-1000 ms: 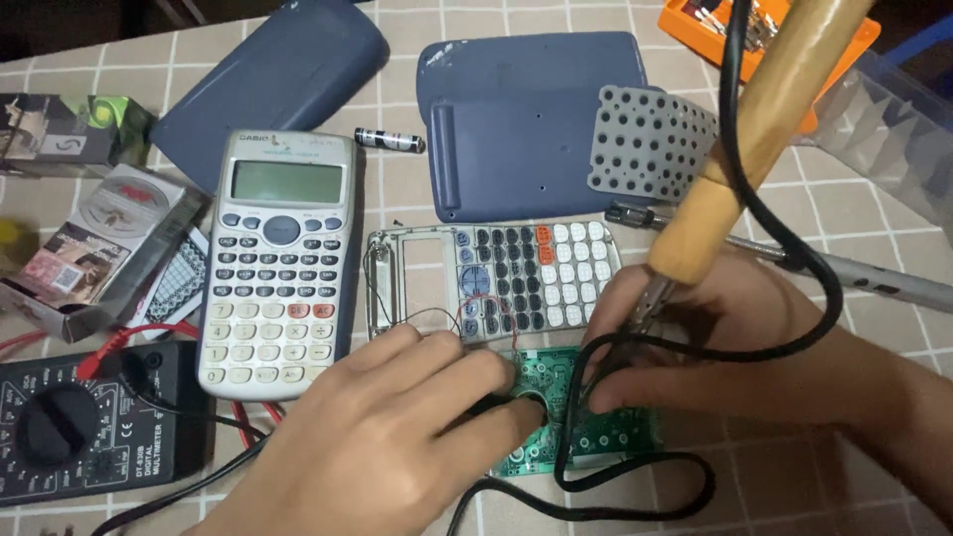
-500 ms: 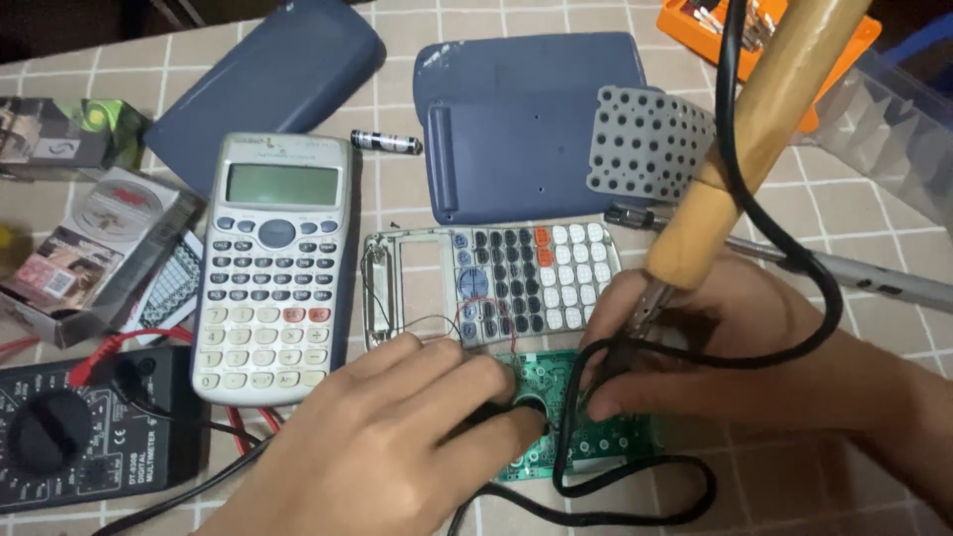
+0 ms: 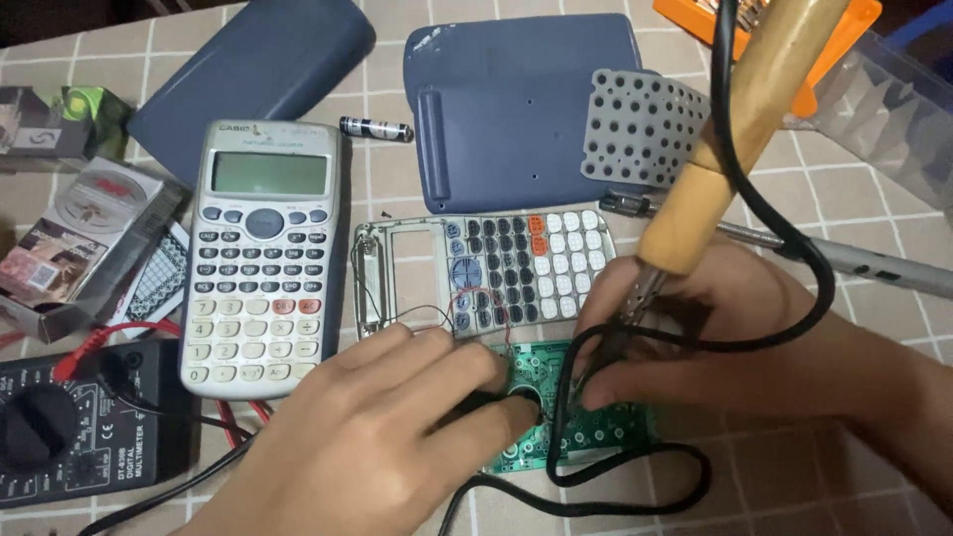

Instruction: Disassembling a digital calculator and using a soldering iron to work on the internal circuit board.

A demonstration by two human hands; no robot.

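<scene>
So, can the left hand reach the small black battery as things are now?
Probably yes: the battery lies uncovered on the table, beyond the left hand, with only the opened calculator between them.

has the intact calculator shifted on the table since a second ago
No. The intact calculator lies beside the multimeter and the opened keypad frame exactly as before.

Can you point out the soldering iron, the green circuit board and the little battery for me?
soldering iron [image 3: 730, 149]: head view, on its wooden handle.
green circuit board [image 3: 606, 429]: head view, on the bare part under the right hand.
battery [image 3: 375, 128]: head view, on the middle of its black body.
</scene>
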